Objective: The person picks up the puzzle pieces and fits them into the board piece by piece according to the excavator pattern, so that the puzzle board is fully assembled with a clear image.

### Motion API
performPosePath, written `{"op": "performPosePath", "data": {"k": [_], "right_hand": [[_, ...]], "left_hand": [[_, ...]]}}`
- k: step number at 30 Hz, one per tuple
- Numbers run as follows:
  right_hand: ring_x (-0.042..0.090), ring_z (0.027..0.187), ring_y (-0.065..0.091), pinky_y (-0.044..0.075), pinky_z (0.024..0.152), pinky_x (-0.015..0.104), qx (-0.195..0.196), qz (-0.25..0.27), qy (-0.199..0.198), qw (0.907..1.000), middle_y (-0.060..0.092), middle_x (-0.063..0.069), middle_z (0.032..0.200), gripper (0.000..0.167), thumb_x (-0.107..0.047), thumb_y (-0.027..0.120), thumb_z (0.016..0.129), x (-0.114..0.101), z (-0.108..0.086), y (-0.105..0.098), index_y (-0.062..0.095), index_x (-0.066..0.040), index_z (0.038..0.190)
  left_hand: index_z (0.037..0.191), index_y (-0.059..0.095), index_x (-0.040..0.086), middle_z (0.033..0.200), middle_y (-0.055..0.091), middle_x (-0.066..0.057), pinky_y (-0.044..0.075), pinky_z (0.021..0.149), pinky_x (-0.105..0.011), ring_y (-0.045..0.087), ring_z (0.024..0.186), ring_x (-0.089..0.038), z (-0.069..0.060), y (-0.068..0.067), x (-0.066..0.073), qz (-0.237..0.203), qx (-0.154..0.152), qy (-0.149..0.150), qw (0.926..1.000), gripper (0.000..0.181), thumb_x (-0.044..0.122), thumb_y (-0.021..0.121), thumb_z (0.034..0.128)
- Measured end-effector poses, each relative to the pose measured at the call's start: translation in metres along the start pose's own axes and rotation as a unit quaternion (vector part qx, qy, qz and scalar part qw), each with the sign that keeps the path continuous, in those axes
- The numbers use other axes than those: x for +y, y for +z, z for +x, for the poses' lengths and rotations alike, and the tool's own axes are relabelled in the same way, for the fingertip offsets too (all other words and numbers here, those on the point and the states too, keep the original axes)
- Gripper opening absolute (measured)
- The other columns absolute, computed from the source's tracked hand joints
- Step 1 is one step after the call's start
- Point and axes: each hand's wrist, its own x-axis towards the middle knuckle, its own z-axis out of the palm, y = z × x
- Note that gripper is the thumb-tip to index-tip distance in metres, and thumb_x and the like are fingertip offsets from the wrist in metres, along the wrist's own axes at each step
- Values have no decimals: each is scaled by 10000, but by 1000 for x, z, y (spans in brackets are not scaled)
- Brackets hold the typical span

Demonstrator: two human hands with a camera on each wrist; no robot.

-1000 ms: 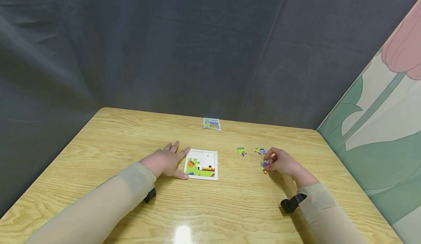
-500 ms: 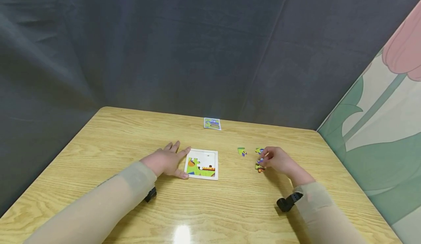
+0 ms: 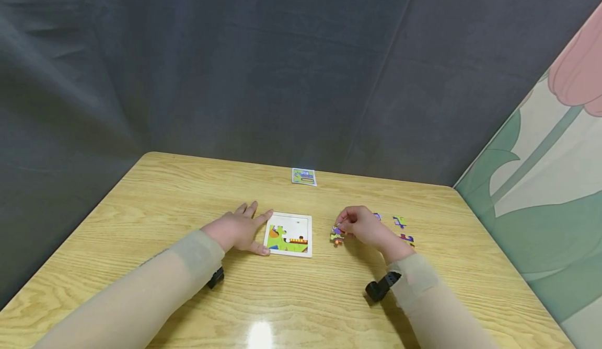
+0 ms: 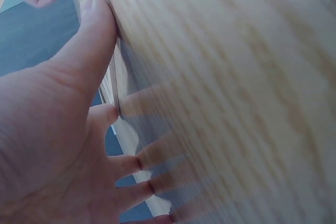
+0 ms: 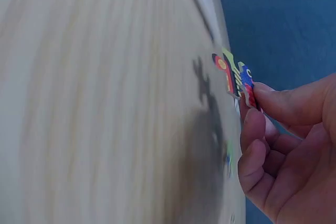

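Observation:
A square white-framed puzzle board (image 3: 288,255) lies on the table, its lower part filled with green and orange picture pieces and its upper part pale. My left hand (image 3: 237,231) rests at the board's left edge, fingers spread, thumb and index fingertip touching the frame. To the right of the board, my right hand (image 3: 364,225) pinches a colourful puzzle piece (image 3: 336,236) between thumb and fingers. In the right wrist view that piece (image 5: 234,74) is held just above the tabletop, casting a shadow.
Loose puzzle pieces lie right of my right hand, among them a green one (image 3: 399,222) and a purple and red one (image 3: 407,240). A small picture card (image 3: 303,176) lies near the table's far edge. A dark curtain (image 3: 282,67) hangs behind.
My right hand has moved left toward the board, carrying the pinched piece away from the pieces at the right. My left hand has stayed at the board's edge.

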Motion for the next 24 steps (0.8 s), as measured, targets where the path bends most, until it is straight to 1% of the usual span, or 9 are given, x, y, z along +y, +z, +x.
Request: {"op": "performPosePath", "data": {"k": [3, 8, 11, 14, 19, 24], "right_hand": [[193, 639, 522, 458, 576, 307, 3, 33, -11, 10000, 590, 62, 726, 53, 27, 620, 949, -12, 8, 10, 654, 37, 910], [188, 618, 519, 454, 564, 296, -131, 94, -28, 9999, 613, 79, 733, 55, 54, 635, 926, -29, 22, 29, 674, 24, 901], [187, 635, 518, 457, 577, 289, -143, 174, 96, 9997, 621, 84, 757, 68, 53, 646, 921, -37, 30, 40, 682, -1, 899], [181, 655, 514, 453, 580, 277, -107, 183, 190, 9996, 618, 74, 772, 66, 35, 658, 922, -43, 36, 51, 688, -20, 902], [162, 649, 507, 444, 563, 243, -176, 83, 198, 9996, 606, 64, 773, 37, 10, 661, 931, -49, 43, 65, 695, -3, 938], [161, 652, 519, 451, 571, 241, -282, 4, 187, 9994, 606, 63, 784, 39, -9, 665, 933, -54, 46, 74, 694, -6, 958]], "left_hand": [[1603, 181, 241, 1624, 64, -215, 197, 1113, -632, 71, 1467, -435, -1, -1, 1, -28, 21, 35, 10000, 995, 614, 671, 821], [1603, 180, 237, 1623, 61, -217, 195, 1110, -639, 73, 1466, -437, -2, -2, 1, 12, -5, 44, 10000, 992, 614, 667, 824], [1603, 177, 236, 1623, 59, -219, 197, 1106, -645, 73, 1466, -437, -2, -2, 1, 38, -23, 44, 10000, 993, 615, 664, 825], [1603, 180, 238, 1622, 67, -219, 202, 1106, -641, 77, 1466, -437, -2, -2, 0, 42, -7, 38, 10000, 994, 622, 662, 823], [1601, 191, 240, 1622, 76, -219, 208, 1110, -630, 85, 1464, -439, 0, -1, 1, 47, 10, 22, 10000, 993, 634, 661, 821], [1603, 180, 242, 1623, 73, -213, 213, 1114, -620, 86, 1466, -434, -1, -1, 0, 87, -7, 17, 10000, 994, 648, 646, 824]]}}
